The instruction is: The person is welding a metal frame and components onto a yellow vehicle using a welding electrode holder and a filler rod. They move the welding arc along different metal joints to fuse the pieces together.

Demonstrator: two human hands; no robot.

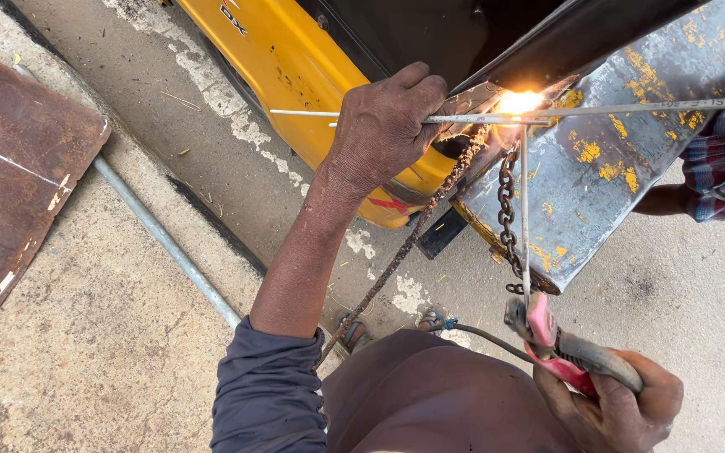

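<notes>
Here, left hand clenched around thin rods; right hand grips electrode holder, arc well above.

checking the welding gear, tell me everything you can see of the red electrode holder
The electrode holder is a clamp with worn pinkish-red insulated jaws and a grey handle, gripped low at right by the right hand. Its jaws clamp a thin straight welding rod that rises to the bright arc. A dark cable leaves it leftwards.
</notes>
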